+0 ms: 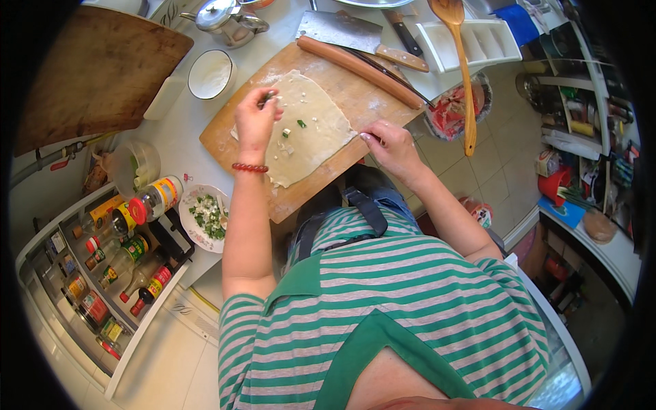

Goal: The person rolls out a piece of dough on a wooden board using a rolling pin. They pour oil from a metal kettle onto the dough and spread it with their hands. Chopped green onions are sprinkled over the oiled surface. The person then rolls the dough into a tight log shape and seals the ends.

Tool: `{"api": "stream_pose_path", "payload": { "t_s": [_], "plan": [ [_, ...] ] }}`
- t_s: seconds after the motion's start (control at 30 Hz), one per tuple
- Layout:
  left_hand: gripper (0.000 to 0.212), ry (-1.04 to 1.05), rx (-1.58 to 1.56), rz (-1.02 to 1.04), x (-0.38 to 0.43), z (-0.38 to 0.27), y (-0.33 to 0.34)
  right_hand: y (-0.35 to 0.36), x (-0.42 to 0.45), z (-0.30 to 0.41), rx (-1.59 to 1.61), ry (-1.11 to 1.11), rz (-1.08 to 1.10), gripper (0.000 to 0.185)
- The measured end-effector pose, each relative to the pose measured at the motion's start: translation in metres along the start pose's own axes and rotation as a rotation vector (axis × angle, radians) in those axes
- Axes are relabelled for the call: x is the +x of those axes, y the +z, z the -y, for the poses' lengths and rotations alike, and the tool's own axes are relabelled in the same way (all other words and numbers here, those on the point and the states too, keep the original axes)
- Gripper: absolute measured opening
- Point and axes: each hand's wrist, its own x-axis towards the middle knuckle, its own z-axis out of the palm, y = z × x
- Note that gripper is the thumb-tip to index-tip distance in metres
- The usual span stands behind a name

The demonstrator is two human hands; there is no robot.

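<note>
A thin sheet of rolled dough (312, 148) lies on a floured wooden board (287, 202), with a few bits of chopped scallion (301, 123) and white crumbs scattered over it. My left hand (254, 120) is above the sheet's left side. Its bent fingers pinch something small and dark green, apparently chopped scallion, though blur hides its shape. At the sheet's right corner is my right hand (393, 146), fingers curled and thumb tip at the dough's edge. Whether it grips the dough cannot be told. Left of the board, a flowered plate (190, 225) holds chopped scallion and a white spoon (223, 215).
A rolling pin (359, 72) and dark chopsticks lie across the board's far side, beside a cleaver (341, 31). A bowl of white powder (210, 74) stands at left. A wooden spatula (464, 77) crosses a white divided tray (435, 48). An open drawer (148, 310) holds bottles.
</note>
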Motion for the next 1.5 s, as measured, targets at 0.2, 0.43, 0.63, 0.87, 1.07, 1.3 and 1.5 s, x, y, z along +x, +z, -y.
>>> {"api": "stream_pose_path", "payload": {
  "t_s": [0.2, 0.43, 0.63, 0.87, 1.07, 1.3, 1.5],
  "plan": [
    [0.008, 0.058, 0.186, -0.094, -0.030, 0.030, -0.035, 0.003, -0.002, -0.002, -0.004, -0.050, -0.021, 0.008],
    [0.009, -0.017, -0.048, -0.179, -0.036, 0.011, -0.039, 0.008, 0.001, 0.009, 0.024, -0.032, 0.033, 0.010],
    [0.009, -0.034, 0.238, -0.069, -0.070, 0.045, -0.045, 0.008, -0.002, 0.010, -0.011, -0.006, 0.048, 0.009],
    [0.008, -0.128, -0.156, -0.029, -0.082, 0.038, -0.032, 0.008, -0.007, 0.004, -0.022, -0.032, 0.016, 0.009],
    [0.008, 0.146, 0.216, 0.103, -0.088, 0.040, 0.005, 0.013, -0.007, 0.010, 0.002, -0.020, 0.022, 0.009],
    [0.009, 0.076, 0.236, 0.188, -0.065, -0.002, 0.039, 0.011, -0.009, 0.009, -0.010, -0.002, 0.017, 0.009],
    [0.008, 0.087, 0.082, 0.110, -0.030, 0.008, 0.040, 0.012, -0.009, 0.009, -0.008, -0.018, 0.014, 0.010]
  ]
}}
